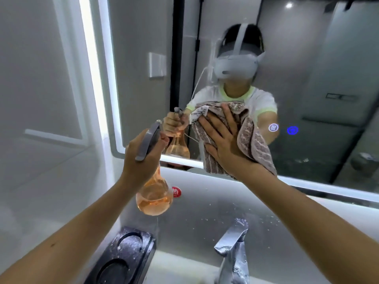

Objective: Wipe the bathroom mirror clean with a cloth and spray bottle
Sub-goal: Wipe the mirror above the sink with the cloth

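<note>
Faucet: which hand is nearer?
Judging by the image, left. The left hand, gripping the spray bottle, hangs above-left of the faucet; the right hand presses the cloth higher up.

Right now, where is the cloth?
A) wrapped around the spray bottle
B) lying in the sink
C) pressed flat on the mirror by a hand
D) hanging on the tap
C: the right hand spreads flat over the cloth against the mirror, while the left hand holds the spray bottle beside it.

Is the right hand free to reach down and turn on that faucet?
Probably not yet: the right hand is pressing the cloth flat on the mirror. The faucet below is unobstructed, though.
</note>
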### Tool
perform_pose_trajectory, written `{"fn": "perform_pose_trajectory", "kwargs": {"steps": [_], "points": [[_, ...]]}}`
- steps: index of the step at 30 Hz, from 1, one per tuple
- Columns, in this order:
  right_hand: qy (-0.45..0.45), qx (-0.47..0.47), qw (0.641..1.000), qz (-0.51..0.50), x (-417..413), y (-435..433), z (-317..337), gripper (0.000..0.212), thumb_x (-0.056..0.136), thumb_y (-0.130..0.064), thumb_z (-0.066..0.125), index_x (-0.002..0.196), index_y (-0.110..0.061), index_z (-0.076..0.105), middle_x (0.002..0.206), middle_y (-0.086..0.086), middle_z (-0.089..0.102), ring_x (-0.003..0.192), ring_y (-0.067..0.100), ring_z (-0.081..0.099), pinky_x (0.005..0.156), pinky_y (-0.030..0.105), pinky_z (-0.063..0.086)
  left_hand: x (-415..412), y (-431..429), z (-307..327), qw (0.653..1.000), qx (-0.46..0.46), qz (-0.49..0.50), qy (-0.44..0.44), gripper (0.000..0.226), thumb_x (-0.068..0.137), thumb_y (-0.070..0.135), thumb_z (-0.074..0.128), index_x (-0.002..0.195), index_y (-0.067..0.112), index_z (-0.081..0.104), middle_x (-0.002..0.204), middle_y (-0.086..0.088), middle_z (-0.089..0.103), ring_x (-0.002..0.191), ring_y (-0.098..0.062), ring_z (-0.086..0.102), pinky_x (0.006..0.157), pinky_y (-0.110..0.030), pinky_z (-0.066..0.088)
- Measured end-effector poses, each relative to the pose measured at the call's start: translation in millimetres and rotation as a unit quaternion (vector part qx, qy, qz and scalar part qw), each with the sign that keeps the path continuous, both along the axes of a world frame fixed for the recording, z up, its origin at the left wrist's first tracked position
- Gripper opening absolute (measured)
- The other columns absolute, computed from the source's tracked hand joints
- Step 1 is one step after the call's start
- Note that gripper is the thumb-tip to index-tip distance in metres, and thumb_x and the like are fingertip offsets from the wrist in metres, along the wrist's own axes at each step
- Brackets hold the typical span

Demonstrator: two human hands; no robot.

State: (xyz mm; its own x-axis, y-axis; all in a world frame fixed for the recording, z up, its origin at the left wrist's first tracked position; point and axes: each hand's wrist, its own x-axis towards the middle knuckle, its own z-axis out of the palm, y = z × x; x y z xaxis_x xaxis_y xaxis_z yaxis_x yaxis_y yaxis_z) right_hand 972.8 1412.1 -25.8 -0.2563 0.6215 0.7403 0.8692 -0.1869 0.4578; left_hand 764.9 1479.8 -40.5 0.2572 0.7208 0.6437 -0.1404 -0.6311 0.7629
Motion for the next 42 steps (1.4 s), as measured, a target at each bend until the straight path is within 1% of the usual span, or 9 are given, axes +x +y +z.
{"fn": "perform_pose_trajectory", "kwargs": {"steps": [4,11,15,19,23,29,32,37,42], "points": [[-0.016,0.007,1.000,-0.011,-2,1,-1,0.053,0.092,-0.027,0.035,0.142,-0.012,0.028,0.146,0.010,0.037,0.136,0.037,0.015,0.112,0.048,0.007,-10,8,-13,1.000,0.015,-0.004,0.019,0.018,0.086,0.020,0.058,0.070,0.025,0.052,0.046,0.018,0.052,0.044,-0.009,0.049,0.046,-0.021,0.037],[-0.022,0.011,1.000,0.006,-8,3,-7,0.049,0.095,-0.025,0.035,0.139,-0.006,0.035,0.143,0.016,0.039,0.135,0.038,0.017,0.113,0.043,0.001,-4,5,-25,1.000,0.002,-0.005,0.010,0.006,0.078,0.032,0.050,0.073,0.030,0.050,0.052,0.019,0.056,0.054,-0.007,0.056,0.053,-0.026,0.044],[0.007,-0.024,0.999,0.043,-16,18,-36,0.044,0.099,-0.024,0.029,0.140,-0.008,0.031,0.145,0.011,0.034,0.141,0.030,0.003,0.114,0.048,0.008,-3,6,-30,1.000,0.012,0.003,0.024,0.006,0.079,0.031,0.050,0.073,0.029,0.049,0.061,0.001,0.054,0.054,-0.021,0.053,0.056,-0.040,0.049],[0.008,-0.051,0.998,0.021,-11,19,-37,0.045,0.101,-0.027,0.021,0.141,-0.009,0.030,0.144,0.011,0.039,0.137,0.039,0.019,0.110,0.054,0.017,-4,9,-33,0.999,-0.005,0.018,0.027,0.011,0.078,0.033,0.050,0.072,0.024,0.050,0.059,-0.005,0.052,0.052,-0.017,0.052,0.054,-0.036,0.046],[-0.014,-0.071,0.997,0.039,-13,20,-55,0.048,0.096,-0.026,0.029,0.141,-0.009,0.025,0.144,0.012,0.038,0.138,0.035,0.012,0.112,0.051,0.010,-7,5,-37,0.999,-0.010,0.026,0.024,0.016,0.086,0.023,0.057,0.077,0.009,0.054,0.062,-0.019,0.055,0.061,-0.046,0.051,0.057,-0.051,0.049],[-0.030,-0.110,0.988,0.101,-7,13,-25,0.048,0.095,-0.023,0.029,0.140,-0.010,0.023,0.144,0.010,0.040,0.141,0.021,0.002,0.114,0.042,0.006,-4,5,-26,0.999,-0.024,0.014,0.029,0.023,0.077,0.032,0.050,0.080,0.011,0.059,0.063,-0.005,0.055,0.056,-0.023,0.050,0.054,-0.032,0.043],[-0.033,-0.064,0.991,0.110,-5,15,7,0.048,0.094,-0.022,0.035,0.139,-0.006,0.032,0.144,0.010,0.038,0.142,0.018,-0.002,0.117,0.036,-0.001,4,10,-17,1.000,0.009,0.014,0.015,0.027,0.079,0.029,0.053,0.081,0.003,0.060,0.064,-0.014,0.056,0.056,-0.031,0.051,0.052,-0.037,0.042],[-0.056,-0.035,0.996,0.058,-11,18,-42,0.044,0.100,-0.019,0.019,0.138,-0.004,0.034,0.142,0.013,0.042,0.134,0.037,0.030,0.110,0.049,0.013,12,10,-21,0.999,0.012,0.025,0.017,0.027,0.079,0.029,0.053,0.075,0.002,0.054,0.059,-0.020,0.050,0.061,-0.044,0.049,0.049,-0.043,0.042],[-0.070,-0.079,0.990,0.090,-2,8,-49,0.046,0.093,-0.021,0.035,0.136,-0.004,0.038,0.141,0.012,0.043,0.142,0.025,-0.002,0.114,0.042,0.004,6,10,-19,0.999,0.009,0.025,0.035,0.012,0.078,0.027,0.053,0.067,0.022,0.050,0.055,-0.004,0.047,0.056,-0.042,0.047,0.051,-0.039,0.040]]}}
